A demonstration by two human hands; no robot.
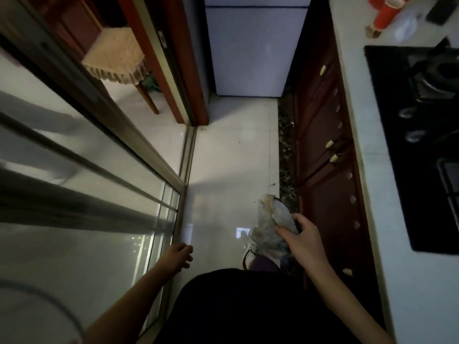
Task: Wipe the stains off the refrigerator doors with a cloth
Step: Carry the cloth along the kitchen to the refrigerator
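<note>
The right hand (301, 240) grips a crumpled cloth (272, 227) (greyish); the white refrigerator (250, 50) stands well ahead.

No writing can be read here. The white glossy refrigerator doors (250, 50) at twelve o'clock and the black glass hob (387, 120) at three o'clock carry none legible.

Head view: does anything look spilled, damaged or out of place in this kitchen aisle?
Nothing serious. A few dark specks lie on the pale tiled floor beside the dark red cupboards. The white refrigerator looks intact; the dim picture shows no clear stains. The right hand grips a crumpled grey cloth.
</note>
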